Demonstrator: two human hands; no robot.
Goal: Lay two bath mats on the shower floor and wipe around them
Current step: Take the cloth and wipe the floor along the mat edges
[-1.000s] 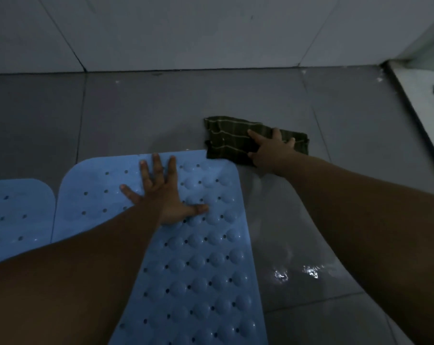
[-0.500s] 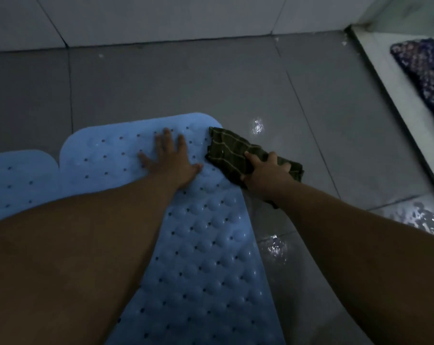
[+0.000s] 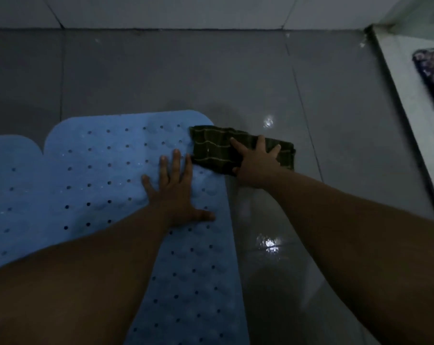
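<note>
The grey tiled shower floor (image 3: pixel 161 78) fills most of the frame, wet and glinting in the lower right, with a pale wall along the top edge. A large blue bath mat (image 3: pixel 106 170), dotted with holes and bumps, lies flat from the centre left down to the bottom middle. A second blue bath mat (image 3: pixel 9 175) lies just beside it at the left edge, their rounded corners nearly touching. At the right edge a raised pale sill (image 3: pixel 405 115) runs diagonally, with a dark patterned rug (image 3: pixel 432 75) beyond it. A folded dark green checked cloth (image 3: pixel 211 150) sits on the floor at the centre, its left end overlapping the large mat's upper right corner. The right hand (image 3: pixel 257 163) presses on the cloth, fingers spread flat. The left hand (image 3: pixel 176 192) rests palm down on the large mat, fingers spread, thumb pointing right.
</note>
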